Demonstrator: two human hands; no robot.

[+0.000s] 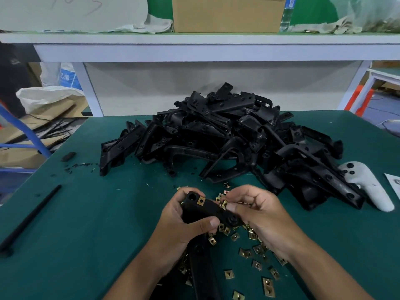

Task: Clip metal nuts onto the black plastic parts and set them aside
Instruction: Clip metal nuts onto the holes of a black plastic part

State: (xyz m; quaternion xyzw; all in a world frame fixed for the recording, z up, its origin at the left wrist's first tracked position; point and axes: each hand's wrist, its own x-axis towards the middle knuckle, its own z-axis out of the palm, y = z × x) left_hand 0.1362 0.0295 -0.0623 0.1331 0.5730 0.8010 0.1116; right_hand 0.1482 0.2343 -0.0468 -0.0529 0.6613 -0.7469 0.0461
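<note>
Head view: left hand (186, 221) grips the part (208, 210), its length running ten-to-four, while right hand (257, 210) pinches a nut (224, 204) at its two-o'clock edge.

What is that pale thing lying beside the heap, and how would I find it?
Start at the big heap of black plastic parts on the green table. At its right foot lies a white plastic handheld controller, the only pale, rounded object there.

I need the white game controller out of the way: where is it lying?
In the head view the white controller lies on the green table, far right, against the pile of black plastic parts.
</note>
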